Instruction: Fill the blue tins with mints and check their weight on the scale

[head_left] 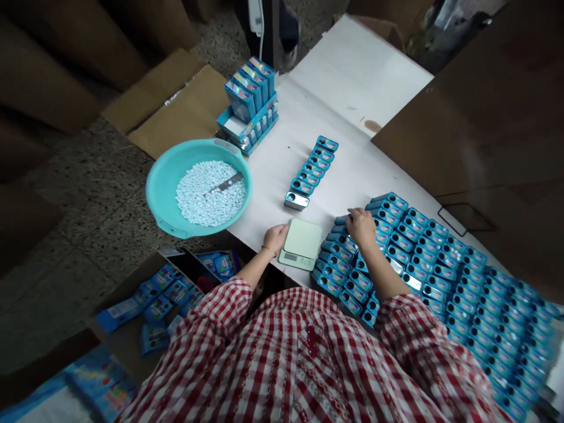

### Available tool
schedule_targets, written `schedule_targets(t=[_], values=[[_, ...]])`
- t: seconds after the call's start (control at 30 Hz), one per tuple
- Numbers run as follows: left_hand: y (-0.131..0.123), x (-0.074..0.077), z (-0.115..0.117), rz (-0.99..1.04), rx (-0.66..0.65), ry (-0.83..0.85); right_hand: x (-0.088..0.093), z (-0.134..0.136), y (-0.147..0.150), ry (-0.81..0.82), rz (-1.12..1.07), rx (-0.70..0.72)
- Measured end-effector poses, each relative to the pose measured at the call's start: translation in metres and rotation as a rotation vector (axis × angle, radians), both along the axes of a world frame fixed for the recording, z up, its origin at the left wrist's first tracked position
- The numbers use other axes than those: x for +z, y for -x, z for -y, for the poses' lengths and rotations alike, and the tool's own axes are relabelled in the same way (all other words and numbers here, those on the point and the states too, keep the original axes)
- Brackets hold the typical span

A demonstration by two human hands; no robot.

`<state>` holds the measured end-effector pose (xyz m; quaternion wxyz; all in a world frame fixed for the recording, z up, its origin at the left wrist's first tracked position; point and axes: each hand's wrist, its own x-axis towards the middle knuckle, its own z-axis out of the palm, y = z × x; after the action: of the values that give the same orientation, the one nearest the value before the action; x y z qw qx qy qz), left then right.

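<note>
My left hand [275, 237] rests with curled fingers against the left edge of a small pale green scale [302, 243] at the table's near edge. My right hand [361, 225] reaches into a large field of small blue tins [440, 270], fingers closed on one tin [342, 222] at the field's near-left corner. A short row of blue tins [314, 169] lies beyond the scale, ending in a tin with a shiny metal face [296, 201].
A teal basin [167, 176] of pale blue tablets with a metal scoop [224, 184] overhangs the table's left edge. A blue display carton [249, 103] stands behind it. Open cardboard boxes of blue packets [163, 296] sit on the floor at left. Brown cartons [480, 129] rise at right.
</note>
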<state>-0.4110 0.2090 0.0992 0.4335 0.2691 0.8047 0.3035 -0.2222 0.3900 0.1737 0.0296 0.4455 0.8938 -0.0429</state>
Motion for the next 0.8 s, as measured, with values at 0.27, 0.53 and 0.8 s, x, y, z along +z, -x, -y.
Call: schedule_targets(t=[0.27, 0.53, 0.8], values=[[0.023, 0.023, -0.089, -0.143, -0.132, 0.028, 0.011, -0.019, -0.007, 0.051, 0.255, 0.015], [0.037, 0.020, -0.084, -0.009, 0.022, -0.004, 0.069, 0.030, 0.034, 0.012, 0.181, 0.452], [0.023, 0.034, -0.002, 0.313, 0.366, -0.041, 0.035, 0.092, 0.073, 0.217, 0.223, 0.660]])
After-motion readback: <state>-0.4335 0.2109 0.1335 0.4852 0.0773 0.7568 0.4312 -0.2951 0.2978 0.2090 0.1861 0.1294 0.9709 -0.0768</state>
